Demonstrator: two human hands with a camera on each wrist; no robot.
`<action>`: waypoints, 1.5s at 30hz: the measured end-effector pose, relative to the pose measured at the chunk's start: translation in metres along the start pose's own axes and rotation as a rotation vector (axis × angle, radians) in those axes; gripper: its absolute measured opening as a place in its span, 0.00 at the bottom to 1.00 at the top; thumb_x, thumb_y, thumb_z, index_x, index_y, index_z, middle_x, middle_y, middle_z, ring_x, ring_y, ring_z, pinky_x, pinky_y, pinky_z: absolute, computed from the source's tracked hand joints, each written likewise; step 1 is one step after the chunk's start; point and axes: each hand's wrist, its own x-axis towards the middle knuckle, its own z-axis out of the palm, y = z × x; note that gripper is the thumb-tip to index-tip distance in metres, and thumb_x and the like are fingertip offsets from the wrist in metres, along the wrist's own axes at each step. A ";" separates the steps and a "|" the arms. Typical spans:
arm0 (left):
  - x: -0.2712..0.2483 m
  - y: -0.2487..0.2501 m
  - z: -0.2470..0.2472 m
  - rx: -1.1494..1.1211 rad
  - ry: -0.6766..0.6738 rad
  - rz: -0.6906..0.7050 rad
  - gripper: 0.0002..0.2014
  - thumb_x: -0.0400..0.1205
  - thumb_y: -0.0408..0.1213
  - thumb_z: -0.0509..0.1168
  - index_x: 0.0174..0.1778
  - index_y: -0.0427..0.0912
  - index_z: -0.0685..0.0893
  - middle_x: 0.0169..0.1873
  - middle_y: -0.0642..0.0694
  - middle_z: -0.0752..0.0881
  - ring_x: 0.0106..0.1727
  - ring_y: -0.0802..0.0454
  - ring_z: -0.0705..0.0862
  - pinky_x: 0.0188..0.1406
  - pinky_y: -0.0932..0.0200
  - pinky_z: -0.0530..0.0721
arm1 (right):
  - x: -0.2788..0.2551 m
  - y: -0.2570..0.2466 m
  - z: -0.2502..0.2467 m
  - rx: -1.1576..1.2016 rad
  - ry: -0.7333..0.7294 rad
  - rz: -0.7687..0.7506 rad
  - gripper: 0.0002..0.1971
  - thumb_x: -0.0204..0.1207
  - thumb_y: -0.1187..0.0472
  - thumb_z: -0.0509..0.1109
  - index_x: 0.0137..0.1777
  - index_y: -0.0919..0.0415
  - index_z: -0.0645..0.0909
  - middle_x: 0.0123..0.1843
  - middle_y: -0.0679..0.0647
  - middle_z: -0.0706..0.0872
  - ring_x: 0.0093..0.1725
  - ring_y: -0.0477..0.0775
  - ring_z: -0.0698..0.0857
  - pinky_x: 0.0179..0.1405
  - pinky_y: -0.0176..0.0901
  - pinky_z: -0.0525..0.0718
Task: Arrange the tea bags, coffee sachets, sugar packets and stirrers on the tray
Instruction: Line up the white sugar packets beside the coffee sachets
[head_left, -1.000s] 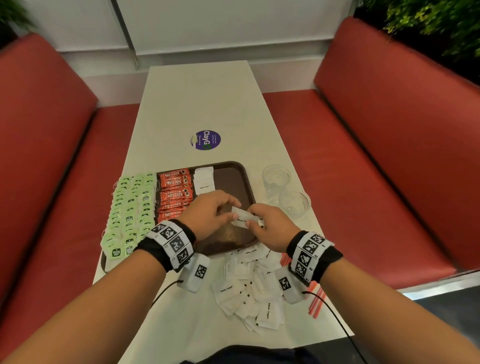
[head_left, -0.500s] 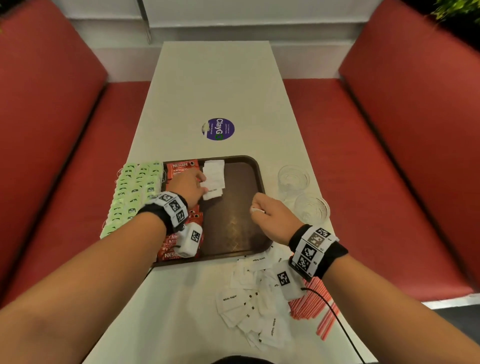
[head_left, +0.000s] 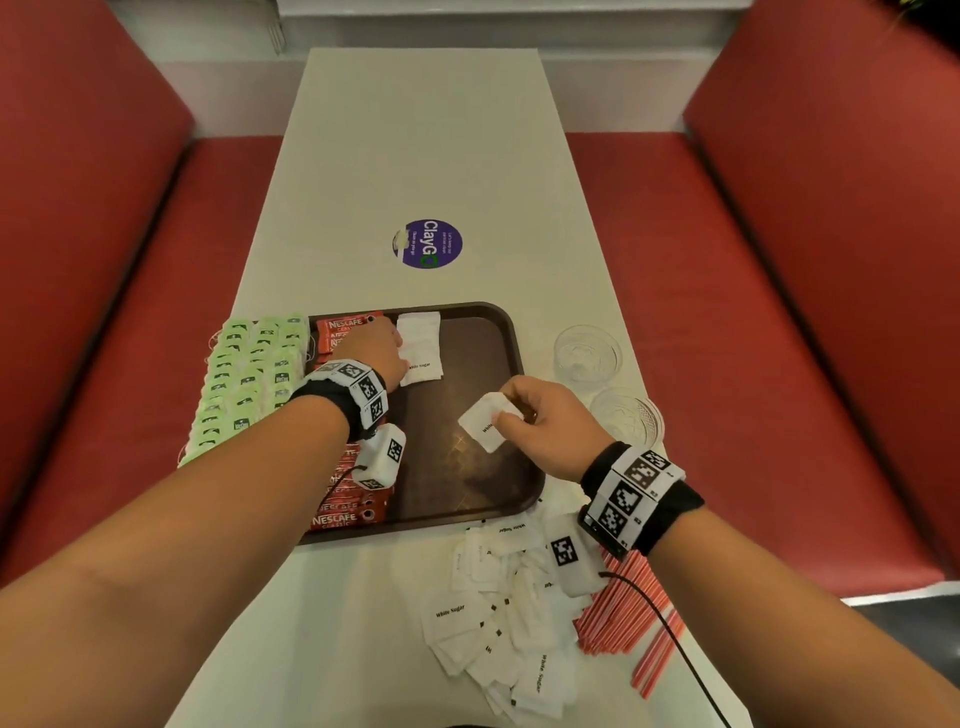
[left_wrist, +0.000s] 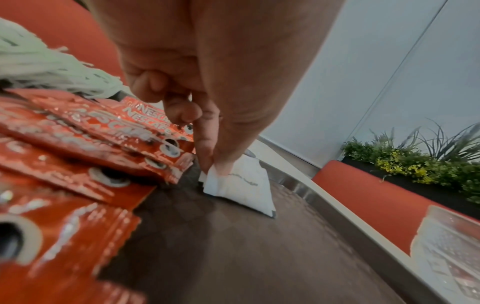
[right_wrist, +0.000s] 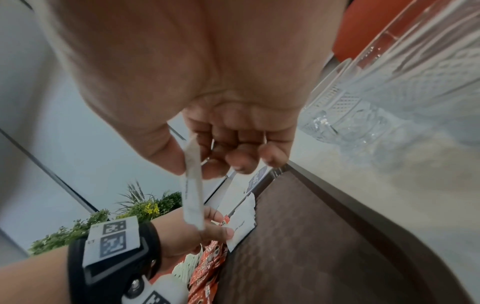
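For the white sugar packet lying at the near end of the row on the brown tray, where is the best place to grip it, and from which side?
Probably the near short edge of the white sugar packet, approached from above on the tray's bare right side. It lies flat, red coffee sachets crowd its left, and the left hand already pinches its near-left corner.

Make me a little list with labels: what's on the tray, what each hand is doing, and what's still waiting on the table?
tray: green tea bags, red coffee sachets, white sugar packets
left hand: pinches a placed packet's corner
right hand: pinches one sugar packet above tray
waiting: sugar pile, red stirrers
also there: two glasses
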 end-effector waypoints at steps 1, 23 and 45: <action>-0.001 0.000 -0.002 -0.001 -0.002 -0.002 0.18 0.80 0.40 0.73 0.64 0.42 0.79 0.60 0.41 0.85 0.61 0.41 0.84 0.58 0.50 0.81 | 0.001 0.001 0.000 0.013 0.004 -0.002 0.03 0.83 0.58 0.69 0.52 0.56 0.83 0.45 0.49 0.88 0.42 0.42 0.85 0.42 0.33 0.82; -0.035 -0.004 -0.038 -0.153 0.007 0.316 0.07 0.80 0.46 0.73 0.50 0.49 0.89 0.42 0.56 0.85 0.47 0.55 0.82 0.49 0.58 0.75 | 0.001 0.000 0.008 -0.039 -0.169 0.051 0.07 0.83 0.53 0.70 0.57 0.52 0.76 0.37 0.45 0.92 0.32 0.38 0.86 0.43 0.35 0.85; -0.037 0.022 -0.016 0.058 0.066 0.267 0.17 0.76 0.55 0.74 0.54 0.51 0.83 0.52 0.48 0.83 0.54 0.46 0.82 0.57 0.48 0.82 | -0.066 0.030 -0.001 -0.627 -0.424 0.078 0.21 0.71 0.47 0.80 0.61 0.51 0.79 0.57 0.47 0.81 0.53 0.49 0.80 0.51 0.42 0.80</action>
